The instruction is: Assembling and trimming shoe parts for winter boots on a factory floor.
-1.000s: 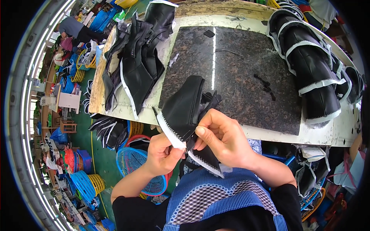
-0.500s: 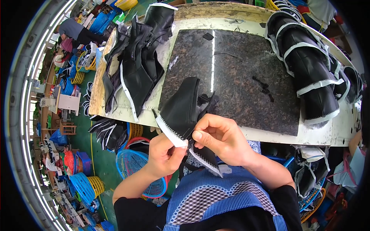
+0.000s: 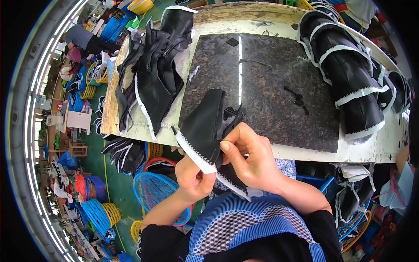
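A black boot upper (image 3: 201, 120) with a white zigzag-stitched lower edge is held up over the near edge of the table, its dark lining partly showing at the right. My left hand (image 3: 195, 178) grips the white edge low on the upper, fingers folded behind it. On the seam at the right, my right hand (image 3: 253, 158) pinches with thumb and forefinger. Whatever small bit lies between those fingertips is too small to make out. The second white-edged flap of the upper hangs below, above my blue checked apron (image 3: 244, 218).
A dark speckled slab (image 3: 270, 100) lies on the white table (image 3: 305, 153), with black scraps (image 3: 298, 101) on it. Black uppers (image 3: 152, 83) are heaped at the left; a nested row of uppers (image 3: 355, 78) stands at the right. A blue basket (image 3: 155, 192) is below the table.
My right hand has shifted slightly upward along the seam. My left hand has moved a little right and down, still holding the upper's white edge.
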Available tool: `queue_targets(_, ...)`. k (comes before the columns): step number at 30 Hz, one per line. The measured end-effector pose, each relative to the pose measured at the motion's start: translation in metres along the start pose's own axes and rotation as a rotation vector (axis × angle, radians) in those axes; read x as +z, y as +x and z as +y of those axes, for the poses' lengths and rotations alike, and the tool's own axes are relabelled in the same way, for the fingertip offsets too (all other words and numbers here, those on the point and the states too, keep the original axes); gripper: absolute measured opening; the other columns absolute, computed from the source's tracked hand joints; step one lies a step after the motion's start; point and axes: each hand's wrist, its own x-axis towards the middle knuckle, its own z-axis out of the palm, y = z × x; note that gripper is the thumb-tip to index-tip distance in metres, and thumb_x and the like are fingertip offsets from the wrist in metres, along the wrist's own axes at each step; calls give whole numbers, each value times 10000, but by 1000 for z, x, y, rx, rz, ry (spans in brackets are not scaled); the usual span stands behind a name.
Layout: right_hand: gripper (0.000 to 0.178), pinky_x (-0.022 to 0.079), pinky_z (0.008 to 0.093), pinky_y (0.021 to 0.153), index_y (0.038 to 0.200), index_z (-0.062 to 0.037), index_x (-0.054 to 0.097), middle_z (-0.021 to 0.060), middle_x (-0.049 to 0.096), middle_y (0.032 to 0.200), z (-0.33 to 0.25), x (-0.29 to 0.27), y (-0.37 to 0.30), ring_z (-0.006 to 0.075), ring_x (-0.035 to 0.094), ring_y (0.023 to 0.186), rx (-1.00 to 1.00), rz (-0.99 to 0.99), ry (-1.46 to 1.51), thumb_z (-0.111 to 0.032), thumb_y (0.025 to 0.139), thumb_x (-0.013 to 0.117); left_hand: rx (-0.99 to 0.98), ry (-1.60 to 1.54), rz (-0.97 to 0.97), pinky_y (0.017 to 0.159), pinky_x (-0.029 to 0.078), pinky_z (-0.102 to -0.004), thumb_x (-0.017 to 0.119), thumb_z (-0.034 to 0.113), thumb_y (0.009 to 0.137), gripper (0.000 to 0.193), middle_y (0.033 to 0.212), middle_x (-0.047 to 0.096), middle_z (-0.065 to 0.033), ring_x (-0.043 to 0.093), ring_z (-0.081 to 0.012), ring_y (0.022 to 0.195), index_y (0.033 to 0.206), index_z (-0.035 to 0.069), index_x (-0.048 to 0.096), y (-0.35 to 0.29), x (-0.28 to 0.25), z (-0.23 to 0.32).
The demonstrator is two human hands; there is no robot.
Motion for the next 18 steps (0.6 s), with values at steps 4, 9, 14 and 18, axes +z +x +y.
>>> queue_targets(4, 141, 486, 299, 510, 857, 14, 467, 110, 592, 655, -1, 0, 3, 191, 648, 577, 25, -15, 24, -53, 913, 578, -190, -150, 4, 520, 357, -187, 542, 166, 921, 276, 766, 588, -10, 471, -42, 609, 1065, -58, 615, -7, -2, -1)
queue_targets(9, 143, 480, 305, 511, 861, 15, 469, 114, 591, 656, -6, 0, 6, 196, 646, 584, 68, -49, 72, -67, 918, 571, -335, -198, 64, 509, 340, -204, 531, 126, 889, 187, 673, 556, -2, 463, -47, 564, 938, -36, 610, -9, -2, 5)
queue_targets(14, 136, 477, 305, 513, 861, 14, 475, 112, 585, 657, -9, 3, 5, 196, 644, 587, 88, -56, 88, -67, 918, 568, -363, -232, 124, 483, 307, -203, 532, 150, 894, 171, 632, 512, 22, 424, -33, 535, 834, -1, 586, -9, -2, 8)
queue_targets(18, 136, 472, 303, 513, 864, 13, 473, 116, 582, 660, -4, 7, 2, 196, 636, 574, 60, -35, 57, -56, 909, 581, -395, -279, -22, 598, 393, -196, 548, 131, 921, 226, 823, 589, -10, 501, -53, 693, 1036, -51, 617, -11, -19, 4)
